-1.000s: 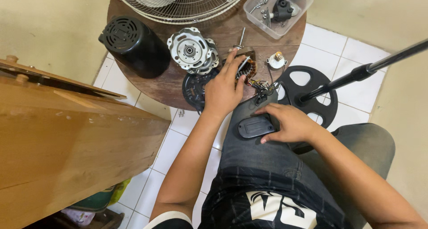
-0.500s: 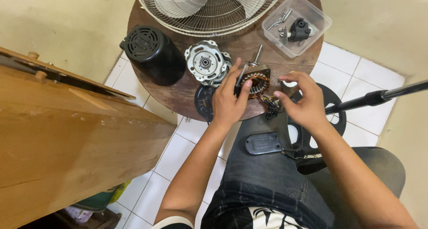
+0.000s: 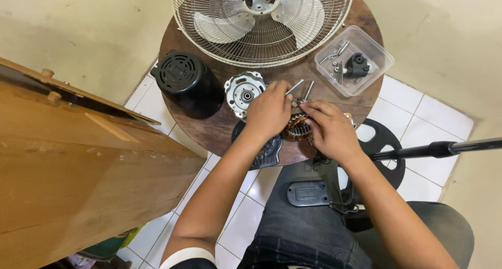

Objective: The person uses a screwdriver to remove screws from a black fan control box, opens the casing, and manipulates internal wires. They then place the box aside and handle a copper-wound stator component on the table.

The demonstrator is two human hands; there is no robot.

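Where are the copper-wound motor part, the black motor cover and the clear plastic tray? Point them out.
copper-wound motor part (image 3: 297, 126), head view, exposed windings between the hands.
black motor cover (image 3: 184, 80), head view, vented top.
clear plastic tray (image 3: 377, 53), head view, right rim.

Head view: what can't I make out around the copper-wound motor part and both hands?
- Copper-wound motor part: mostly covered by left hand and right hand.
- Fingertip grip on it: hidden.
- Screws in the clear plastic tray: too small to count.
- Fan guard: top cut off by the frame edge.

Copper-orange stator windings (image 3: 297, 125); silver motor plate (image 3: 244, 93); black ribbed motor cover (image 3: 187, 83); cream fan grille (image 3: 261, 23); dark brown bench (image 3: 209, 123).
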